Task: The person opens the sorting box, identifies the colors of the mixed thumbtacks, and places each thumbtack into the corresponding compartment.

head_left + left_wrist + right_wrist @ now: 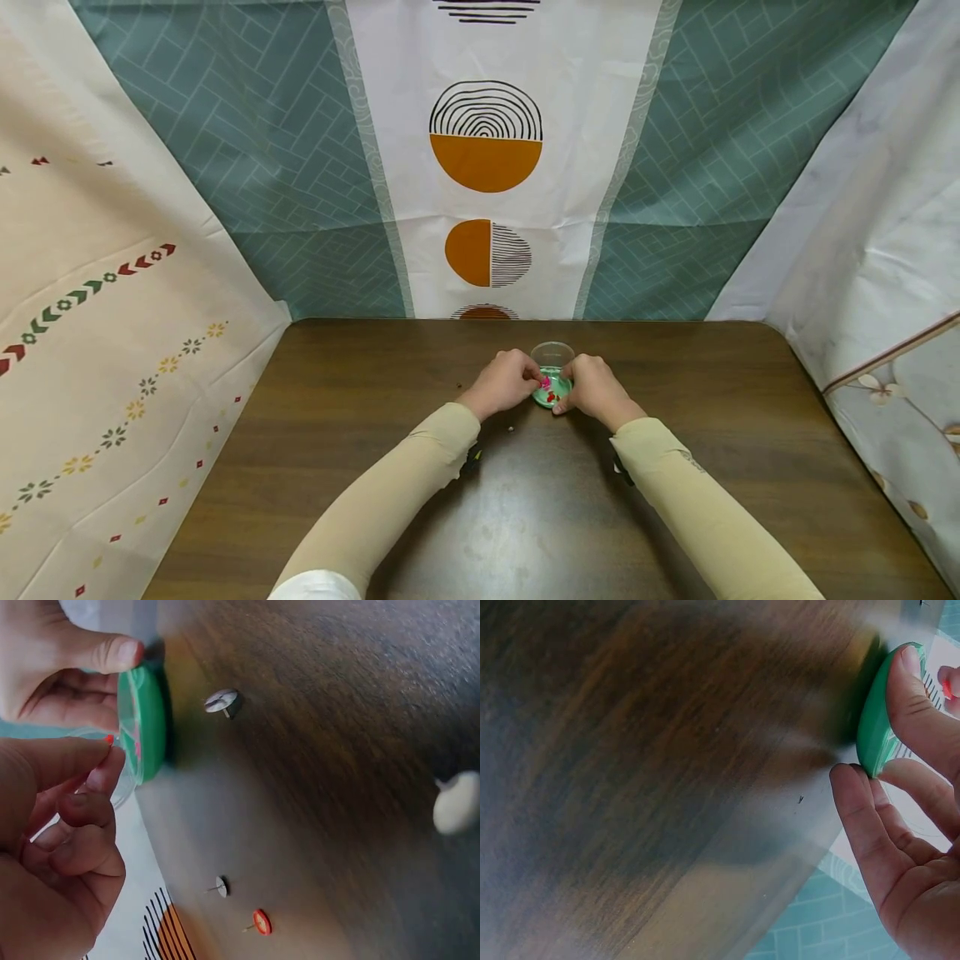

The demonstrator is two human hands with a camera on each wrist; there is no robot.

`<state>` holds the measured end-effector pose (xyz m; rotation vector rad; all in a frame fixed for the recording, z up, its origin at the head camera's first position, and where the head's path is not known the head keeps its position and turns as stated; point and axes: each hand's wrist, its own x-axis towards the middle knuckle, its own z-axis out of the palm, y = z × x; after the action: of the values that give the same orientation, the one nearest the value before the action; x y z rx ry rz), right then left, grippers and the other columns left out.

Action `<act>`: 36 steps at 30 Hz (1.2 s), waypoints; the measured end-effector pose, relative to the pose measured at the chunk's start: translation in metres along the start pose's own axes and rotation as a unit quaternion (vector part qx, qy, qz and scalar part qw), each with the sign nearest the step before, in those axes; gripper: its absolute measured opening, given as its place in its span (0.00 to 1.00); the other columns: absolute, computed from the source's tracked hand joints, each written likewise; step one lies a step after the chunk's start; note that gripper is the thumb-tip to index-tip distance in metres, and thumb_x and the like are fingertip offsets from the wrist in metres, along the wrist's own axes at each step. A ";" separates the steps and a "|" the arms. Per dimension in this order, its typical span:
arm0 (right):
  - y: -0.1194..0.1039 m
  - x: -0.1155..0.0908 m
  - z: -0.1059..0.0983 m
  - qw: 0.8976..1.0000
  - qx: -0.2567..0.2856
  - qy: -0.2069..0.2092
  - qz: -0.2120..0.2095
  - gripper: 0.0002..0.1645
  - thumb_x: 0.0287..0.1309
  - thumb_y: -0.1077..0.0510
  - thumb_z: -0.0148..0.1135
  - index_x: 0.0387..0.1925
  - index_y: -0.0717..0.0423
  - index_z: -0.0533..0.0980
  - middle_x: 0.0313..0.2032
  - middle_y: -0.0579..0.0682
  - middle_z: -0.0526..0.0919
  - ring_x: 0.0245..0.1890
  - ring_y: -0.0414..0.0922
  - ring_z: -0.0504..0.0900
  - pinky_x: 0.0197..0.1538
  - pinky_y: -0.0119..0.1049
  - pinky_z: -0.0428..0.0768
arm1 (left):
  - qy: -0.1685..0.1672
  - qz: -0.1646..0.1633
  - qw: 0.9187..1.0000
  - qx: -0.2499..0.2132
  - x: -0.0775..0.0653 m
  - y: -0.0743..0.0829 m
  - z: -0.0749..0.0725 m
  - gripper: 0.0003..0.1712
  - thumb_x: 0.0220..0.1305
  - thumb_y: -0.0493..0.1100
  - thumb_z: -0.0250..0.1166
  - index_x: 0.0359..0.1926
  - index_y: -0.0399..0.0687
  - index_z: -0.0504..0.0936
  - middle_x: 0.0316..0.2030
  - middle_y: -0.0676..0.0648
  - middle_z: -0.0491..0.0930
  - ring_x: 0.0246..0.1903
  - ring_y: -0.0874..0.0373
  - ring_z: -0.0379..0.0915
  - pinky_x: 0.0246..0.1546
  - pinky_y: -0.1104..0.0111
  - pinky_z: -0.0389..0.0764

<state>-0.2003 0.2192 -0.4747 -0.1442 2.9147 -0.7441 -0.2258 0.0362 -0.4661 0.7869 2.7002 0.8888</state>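
Note:
A round green case [551,398] with a raised clear lid [552,353] stands on the brown table, red and pink bits inside it. My right hand [596,389] grips its right side, the thumb along the near rim [874,727]. Beside the case's opening, my left hand [506,381] pinches a tiny red thumbtack [110,739] between thumb and forefinger; most of it is hidden by the fingertips. Near the case in the left wrist view lie a silver thumbtack [223,700], a smaller grey one [221,886] and a red-rimmed one [262,922], points sticking up or sideways.
A cream-coloured tack [459,802] lies nearer the camera in the left wrist view. The wooden table [337,467] ends at a patterned cloth [300,167] hanging behind it, with more cloth at both sides.

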 end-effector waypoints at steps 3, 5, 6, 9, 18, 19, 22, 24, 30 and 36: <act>0.000 0.000 0.000 1.000 0.000 -0.003 0.000 0.31 0.22 0.46 0.82 0.33 0.57 0.83 0.42 0.52 0.85 0.40 0.47 0.80 0.43 0.42 0.79 | -0.012 0.004 0.999 0.030 0.001 0.003 0.003 0.05 0.59 0.43 0.64 0.32 0.52 0.87 0.26 0.60 0.82 0.26 0.68 0.74 0.27 0.75 0.73; 0.000 0.000 0.000 1.000 -0.002 -0.003 -0.002 0.30 0.22 0.46 0.82 0.32 0.57 0.83 0.42 0.51 0.85 0.39 0.47 0.80 0.42 0.41 0.79 | -0.018 0.009 0.999 0.050 0.001 0.005 0.004 0.06 0.59 0.43 0.63 0.32 0.52 0.87 0.25 0.60 0.82 0.24 0.68 0.72 0.26 0.75 0.73; 0.000 0.000 0.001 1.000 -0.003 -0.002 -0.001 0.29 0.21 0.46 0.82 0.31 0.56 0.84 0.42 0.51 0.85 0.39 0.46 0.80 0.42 0.41 0.79 | -0.020 0.012 0.998 0.057 0.001 0.006 0.004 0.06 0.59 0.43 0.63 0.32 0.52 0.87 0.25 0.60 0.82 0.24 0.68 0.72 0.25 0.75 0.72; -0.001 -0.001 0.001 1.000 -0.003 0.002 -0.002 0.27 0.20 0.46 0.83 0.28 0.55 0.83 0.39 0.49 0.85 0.36 0.45 0.78 0.40 0.39 0.78 | -0.023 0.021 0.996 0.080 0.000 0.011 0.004 0.07 0.60 0.43 0.62 0.33 0.52 0.87 0.27 0.60 0.82 0.24 0.67 0.72 0.25 0.74 0.73; -0.001 -0.001 0.001 1.000 0.000 -0.001 -0.006 0.23 0.20 0.47 0.83 0.22 0.53 0.82 0.24 0.44 0.82 0.27 0.43 0.72 0.31 0.34 0.72 | -0.029 0.065 0.985 0.160 -0.001 0.018 0.009 0.08 0.59 0.41 0.61 0.31 0.55 0.87 0.26 0.60 0.81 0.25 0.67 0.72 0.25 0.72 0.74; -0.001 -0.001 0.001 1.000 -0.001 0.000 -0.006 0.22 0.20 0.47 0.83 0.21 0.52 0.82 0.23 0.44 0.82 0.27 0.43 0.71 0.31 0.34 0.71 | -0.032 0.067 0.983 0.166 0.000 0.019 0.010 0.08 0.59 0.40 0.61 0.30 0.55 0.87 0.26 0.60 0.81 0.25 0.67 0.73 0.26 0.72 0.75; -0.001 -0.001 0.001 1.000 -0.003 0.000 -0.008 0.21 0.20 0.47 0.83 0.20 0.52 0.81 0.21 0.43 0.80 0.26 0.43 0.71 0.30 0.33 0.70 | -0.041 0.067 0.979 0.187 0.001 0.019 0.012 0.08 0.58 0.41 0.61 0.29 0.56 0.86 0.26 0.60 0.82 0.25 0.68 0.74 0.26 0.72 0.76; -0.001 -0.001 0.000 1.000 -0.002 -0.001 -0.008 0.21 0.20 0.47 0.83 0.19 0.52 0.81 0.19 0.43 0.79 0.26 0.43 0.71 0.29 0.33 0.70 | -0.046 0.062 0.978 0.194 0.002 0.020 0.013 0.08 0.58 0.41 0.61 0.28 0.56 0.86 0.25 0.60 0.81 0.25 0.68 0.74 0.25 0.71 0.76; -0.002 -0.001 -0.001 1.000 0.001 -0.006 -0.002 0.22 0.21 0.48 0.82 0.22 0.52 0.82 0.22 0.44 0.81 0.26 0.43 0.72 0.30 0.33 0.72 | -0.053 0.053 0.978 0.194 0.006 0.025 0.012 0.09 0.55 0.38 0.62 0.23 0.57 0.85 0.21 0.61 0.79 0.23 0.67 0.73 0.23 0.72 0.75; -0.001 0.000 -0.001 1.000 0.001 -0.004 -0.007 0.24 0.20 0.48 0.83 0.26 0.50 0.84 0.25 0.43 0.83 0.28 0.43 0.74 0.33 0.34 0.73 | -0.072 0.064 0.972 0.215 0.009 0.026 0.017 0.13 0.54 0.39 0.64 0.17 0.59 0.79 0.16 0.61 0.75 0.19 0.65 0.69 0.19 0.71 0.72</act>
<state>-0.1999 0.2182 -0.4734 -0.1669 2.9071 -0.7474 -0.2164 0.0674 -0.4641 1.0708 2.7665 0.2484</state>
